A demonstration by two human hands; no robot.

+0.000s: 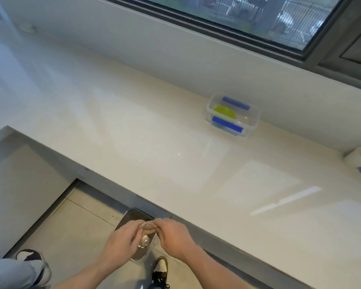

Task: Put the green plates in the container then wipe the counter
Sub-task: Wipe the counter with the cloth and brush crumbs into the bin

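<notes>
I am wringing a soft, wet cloth (147, 226) over a basin (137, 243), left hand (123, 236) and right hand (172, 232) both clamped on its ends; plates (224, 112) are sitting in the container (252, 124)

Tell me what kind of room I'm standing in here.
Probably a home kitchen: a long pale counter under a window, a clear food container holding green plates, and a tiled floor.

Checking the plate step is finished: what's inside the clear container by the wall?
Inside the clear container lies a green plate, seen through the open top and walls. Whether more plates are stacked beneath it cannot be told. The near blue clip covers its front edge.
</notes>
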